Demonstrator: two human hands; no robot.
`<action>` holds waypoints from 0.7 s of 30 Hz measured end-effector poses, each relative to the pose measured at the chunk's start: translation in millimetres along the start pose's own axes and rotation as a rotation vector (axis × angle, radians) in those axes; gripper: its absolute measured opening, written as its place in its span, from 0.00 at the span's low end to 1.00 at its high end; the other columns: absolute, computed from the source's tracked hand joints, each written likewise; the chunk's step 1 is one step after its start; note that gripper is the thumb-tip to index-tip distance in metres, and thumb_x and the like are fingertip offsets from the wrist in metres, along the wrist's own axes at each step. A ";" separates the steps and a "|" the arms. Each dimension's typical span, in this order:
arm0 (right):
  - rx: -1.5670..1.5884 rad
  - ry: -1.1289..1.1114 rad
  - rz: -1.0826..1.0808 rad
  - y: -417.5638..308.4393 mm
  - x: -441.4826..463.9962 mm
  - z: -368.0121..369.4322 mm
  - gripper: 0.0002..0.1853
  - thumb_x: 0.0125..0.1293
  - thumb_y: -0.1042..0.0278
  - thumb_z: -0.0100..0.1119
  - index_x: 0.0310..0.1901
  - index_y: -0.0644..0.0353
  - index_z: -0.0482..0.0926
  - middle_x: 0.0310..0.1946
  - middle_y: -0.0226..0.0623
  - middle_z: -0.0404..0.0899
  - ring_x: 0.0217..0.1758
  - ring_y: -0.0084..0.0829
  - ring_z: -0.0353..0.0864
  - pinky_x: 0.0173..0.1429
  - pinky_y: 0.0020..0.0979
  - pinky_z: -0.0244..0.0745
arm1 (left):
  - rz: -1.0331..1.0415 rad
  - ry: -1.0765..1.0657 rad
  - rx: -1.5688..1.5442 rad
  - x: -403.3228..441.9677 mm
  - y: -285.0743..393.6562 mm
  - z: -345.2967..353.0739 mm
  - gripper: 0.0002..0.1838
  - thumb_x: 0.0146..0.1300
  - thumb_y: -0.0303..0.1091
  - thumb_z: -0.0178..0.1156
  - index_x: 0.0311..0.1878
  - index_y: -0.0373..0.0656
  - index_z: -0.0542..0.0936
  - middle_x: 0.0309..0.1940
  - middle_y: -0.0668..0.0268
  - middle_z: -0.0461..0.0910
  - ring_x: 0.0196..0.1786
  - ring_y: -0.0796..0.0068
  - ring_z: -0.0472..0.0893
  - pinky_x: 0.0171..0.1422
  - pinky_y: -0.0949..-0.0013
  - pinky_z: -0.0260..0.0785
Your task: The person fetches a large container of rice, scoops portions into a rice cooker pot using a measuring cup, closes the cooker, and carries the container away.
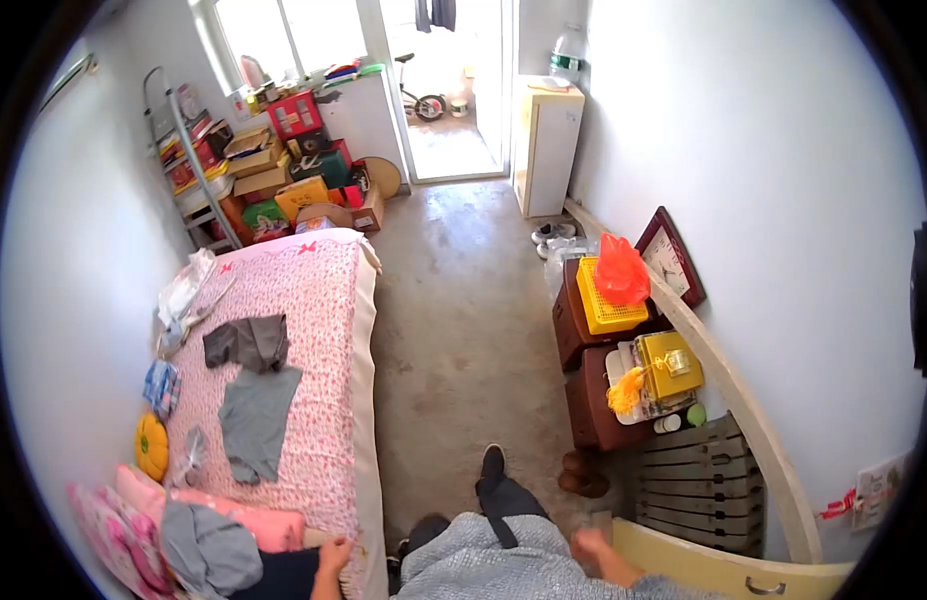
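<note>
My left hand [333, 558] is at the bed's near edge, fingers curled at the edge of a dark cloth [279, 574]. Beside it a grey garment [209, 550] lies over pink pillows [269, 525]. My right hand [591, 547] is low at the right of my body, fingers curled, by the corner of a pale yellow cabinet [674, 553]; what it holds, if anything, is too small to tell. Farther up the pink patterned bedspread [319, 400], a grey-green garment [257, 420] and a dark grey garment [249, 343] lie spread.
Brown boxes [592, 400] stand along the right side, with a yellow basket [609, 300] and red bag [622, 270]. Brown shoes [584, 475] sit on the floor. Stacked boxes [259, 165] and a ladder [199, 165] stand beyond the bed; a doorway [454, 175] lies ahead.
</note>
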State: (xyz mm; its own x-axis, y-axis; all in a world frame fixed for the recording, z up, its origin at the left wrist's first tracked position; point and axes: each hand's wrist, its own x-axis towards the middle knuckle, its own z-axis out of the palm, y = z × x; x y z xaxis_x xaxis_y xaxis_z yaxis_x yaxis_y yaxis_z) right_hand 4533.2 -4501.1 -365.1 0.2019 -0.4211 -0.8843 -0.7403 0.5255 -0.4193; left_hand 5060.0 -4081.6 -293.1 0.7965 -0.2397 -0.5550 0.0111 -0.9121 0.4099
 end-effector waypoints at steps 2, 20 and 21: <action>-0.015 0.088 -0.213 -96.0 54.2 -21.8 0.06 0.63 0.69 0.60 0.30 0.59 0.83 0.24 0.34 0.80 0.24 0.30 0.81 0.26 0.33 0.74 | 0.014 -0.037 -0.006 12.7 34.7 11.0 0.25 0.56 0.47 0.67 0.48 0.33 0.85 0.42 0.51 0.87 0.48 0.59 0.86 0.55 0.61 0.76; 0.364 0.351 0.321 -550.0 201.6 -115.5 0.06 0.66 0.70 0.58 0.37 0.61 0.81 0.28 0.41 0.82 0.27 0.38 0.84 0.27 0.39 0.82 | -0.004 -0.409 0.206 502.0 462.0 -19.9 0.30 0.53 0.55 0.68 0.50 0.38 0.85 0.46 0.50 0.86 0.52 0.56 0.85 0.59 0.59 0.75; 0.363 0.320 0.394 -553.4 208.9 -109.4 0.06 0.68 0.69 0.58 0.41 0.61 0.81 0.31 0.41 0.82 0.30 0.38 0.85 0.31 0.39 0.85 | 0.155 -0.282 0.212 534.9 512.1 -39.3 0.31 0.54 0.55 0.67 0.52 0.38 0.84 0.47 0.47 0.85 0.53 0.53 0.84 0.60 0.58 0.74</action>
State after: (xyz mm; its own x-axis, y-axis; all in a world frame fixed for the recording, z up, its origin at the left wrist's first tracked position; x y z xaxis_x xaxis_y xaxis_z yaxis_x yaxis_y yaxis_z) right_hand 4914.9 -4960.7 -295.2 -0.2862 -0.3153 -0.9048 -0.4439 0.8805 -0.1664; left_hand 5515.5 -4663.8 -351.7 0.5812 -0.4354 -0.6875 -0.2452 -0.8993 0.3622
